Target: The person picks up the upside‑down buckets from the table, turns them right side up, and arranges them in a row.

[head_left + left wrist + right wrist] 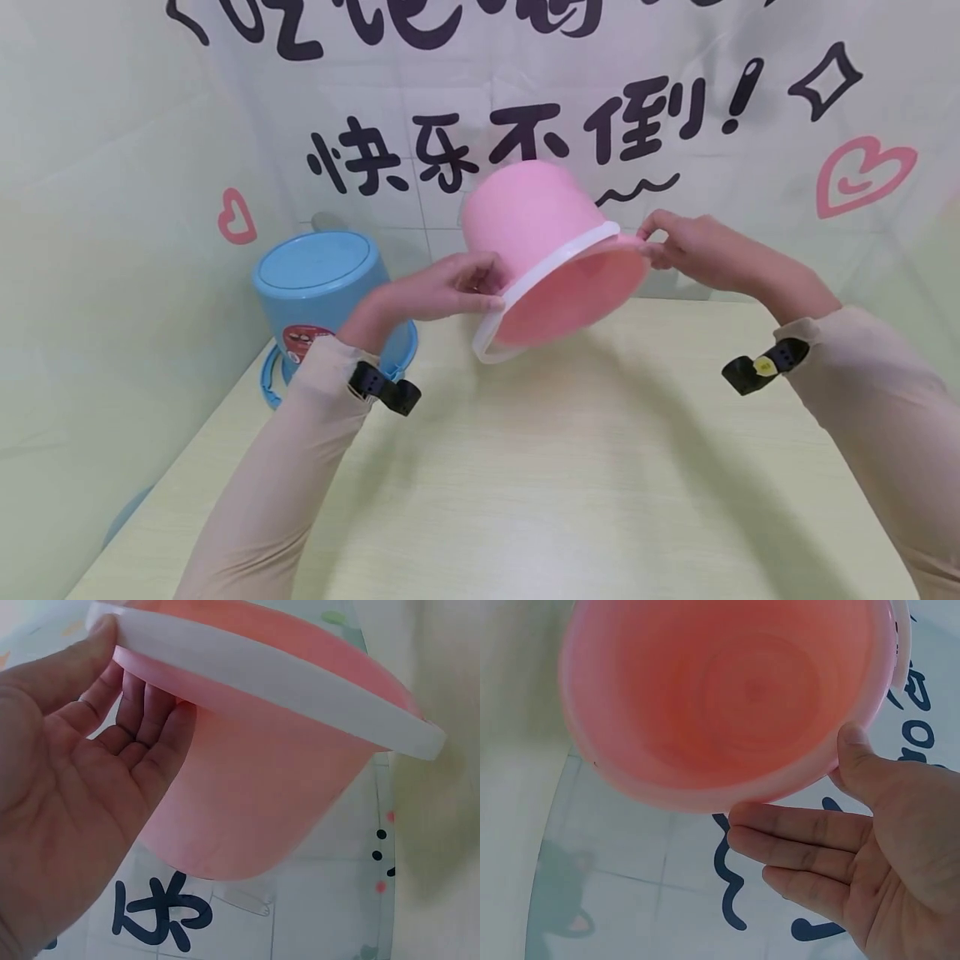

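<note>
A pink plastic bucket hangs tilted over the back of the table, its mouth facing down and toward me. Along its rim lies a white handle. My left hand grips the rim and handle at the left, thumb on the white band and fingers curled against the outer wall. At the opposite side, my right hand pinches the rim between thumb and forefinger, with the other fingers stretched out below in the right wrist view. The inside of the bucket shows only its bare bottom and wall.
A blue bucket stands upside down at the back left of the table, its blue handle resting on the tabletop. Behind is a white wall cloth with black lettering and pink hearts. A blue edge peeks out beyond the table's left side.
</note>
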Tool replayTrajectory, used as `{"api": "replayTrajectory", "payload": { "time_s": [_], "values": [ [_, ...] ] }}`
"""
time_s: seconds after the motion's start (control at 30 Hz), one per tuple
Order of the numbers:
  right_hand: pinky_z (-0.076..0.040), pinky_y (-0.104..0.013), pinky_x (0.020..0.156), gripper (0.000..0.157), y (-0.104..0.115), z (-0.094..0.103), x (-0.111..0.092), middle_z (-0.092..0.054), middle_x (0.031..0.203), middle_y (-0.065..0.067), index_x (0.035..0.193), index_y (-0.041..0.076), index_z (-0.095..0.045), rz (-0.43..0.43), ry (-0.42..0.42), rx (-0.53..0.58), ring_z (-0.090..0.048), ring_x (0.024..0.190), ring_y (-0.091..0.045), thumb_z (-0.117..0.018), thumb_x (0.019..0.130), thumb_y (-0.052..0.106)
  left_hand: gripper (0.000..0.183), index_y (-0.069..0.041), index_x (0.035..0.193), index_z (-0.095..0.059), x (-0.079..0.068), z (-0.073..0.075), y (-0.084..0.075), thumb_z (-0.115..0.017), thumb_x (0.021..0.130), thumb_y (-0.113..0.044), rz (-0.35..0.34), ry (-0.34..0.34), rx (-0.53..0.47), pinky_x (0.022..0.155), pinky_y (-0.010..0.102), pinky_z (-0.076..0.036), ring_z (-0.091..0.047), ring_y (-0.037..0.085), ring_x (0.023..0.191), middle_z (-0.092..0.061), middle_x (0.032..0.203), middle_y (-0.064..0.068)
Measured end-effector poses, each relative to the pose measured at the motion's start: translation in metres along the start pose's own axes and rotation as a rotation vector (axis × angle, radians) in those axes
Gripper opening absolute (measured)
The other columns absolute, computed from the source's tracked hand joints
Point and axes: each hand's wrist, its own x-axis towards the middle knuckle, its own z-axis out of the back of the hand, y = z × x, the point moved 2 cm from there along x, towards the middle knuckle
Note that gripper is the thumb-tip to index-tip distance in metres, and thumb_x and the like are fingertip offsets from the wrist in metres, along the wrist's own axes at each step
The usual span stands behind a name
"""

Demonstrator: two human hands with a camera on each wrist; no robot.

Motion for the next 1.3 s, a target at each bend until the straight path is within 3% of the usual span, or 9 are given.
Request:
{"api": "replayTrajectory", "payload": {
  "time_s": [0.5,0.8,1.03,1.3],
  "values": [
    [-0.04,-0.04,0.066,0.019,0.007,0.011,0.006,-0.064,0.088,-0.011,0.112,0.007,-0.046,-0.008,0.032,-0.025,-0.058,0.083,-0.028,-0.047,0.097,0.019,0.015,0.003,0.103,-0.05,-0.001,0.004,0.002,-0.053,0.088,0.001,-0.025,-0.009,-0.151,0.075,0.03,-0.045,-0.049,0.023,0.086,-0.053,0.093,0.012],
    [-0.041,-0.041,0.07,0.02,0.009,0.017,0.009,-0.064,0.085,-0.01,0.113,0.005,-0.047,-0.005,0.042,-0.04,-0.06,0.08,-0.024,-0.046,0.097,0.018,0.018,0.004,0.104,-0.051,0.0,0.004,0.001,-0.052,0.088,-0.003,-0.033,-0.049,-0.212,0.077,0.028,-0.045,-0.05,0.021,0.086,-0.052,0.095,0.018],
    [-0.041,-0.041,0.071,0.022,0.01,0.018,0.013,-0.065,0.083,-0.009,0.113,0.005,-0.047,-0.005,0.052,-0.041,-0.059,0.079,-0.023,-0.046,0.097,0.02,0.017,0.006,0.105,-0.049,-0.001,0.002,0.001,-0.047,0.089,-0.001,-0.028,-0.081,-0.24,0.08,0.031,-0.047,-0.05,0.019,0.087,-0.053,0.093,0.01],
    [-0.041,-0.043,0.074,0.026,0.01,0.02,0.017,-0.064,0.081,-0.009,0.113,0.003,-0.047,0.008,0.074,-0.041,-0.061,0.077,-0.022,-0.043,0.098,0.024,0.018,0.005,0.104,-0.049,0.0,0.002,0.005,-0.045,0.09,-0.005,-0.04,-0.095,-0.35,0.08,0.031,-0.047,-0.051,0.019,0.084,-0.053,0.09,0.009]
  ]
}}
